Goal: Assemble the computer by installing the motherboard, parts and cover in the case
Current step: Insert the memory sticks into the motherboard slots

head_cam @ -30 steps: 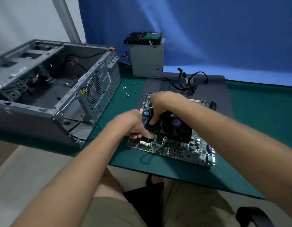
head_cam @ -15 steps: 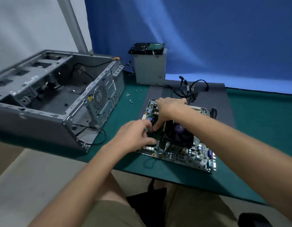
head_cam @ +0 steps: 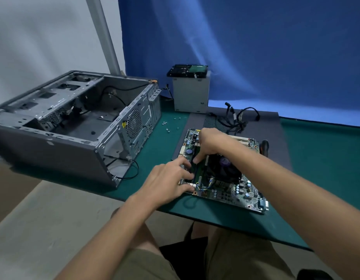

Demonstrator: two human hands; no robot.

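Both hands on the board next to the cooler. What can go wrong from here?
1. The left hand and right hand press by the black fan cooler while the green motherboard lies loose, partly on a dark grey panel: uneven force may flex it.
2. Its near corner is close to the front edge of the green table; a shove could slide it off.
3. Nearby small silver screws lie loose and might get under the board.

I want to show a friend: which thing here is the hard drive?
Start at the open grey computer case on the left. Just right of its far end stands a pale metal box. The hard drive lies flat on top: black, with a green circuit board.
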